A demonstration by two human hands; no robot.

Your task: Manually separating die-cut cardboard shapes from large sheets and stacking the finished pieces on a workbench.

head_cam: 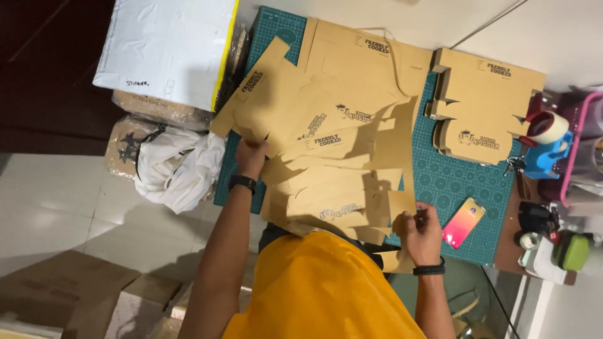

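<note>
Head view, looking down at a green cutting mat covered with flat brown die-cut box blanks. Left hand pinches the left edge of a box blank lying in the middle of the mat, fingers closed on the cardboard; a black watch sits on that wrist. Right hand grips the lower right corner flap of the near stack of blanks, thumb on top, fingers curled under; a black band is on that wrist. The blanks overlap loosely and fan out from the near edge of the mat toward the far edge, some tilted. The person's orange shirt fills the near centre.

Far right on the mat: a pile of folded boxes, same brown card with dark print. A phone with a pink-orange screen lies face up on the mat, just right of the right hand, not touched. Right of the mat are a roll of tape on a blue holder, keys and a green-lidded container.

Left of the mat: a white mailer bag with a yellow edge, wrapped bundles below it and a crumpled white cloth. Flat cardboard pieces lie on the tiled floor, near left.
</note>
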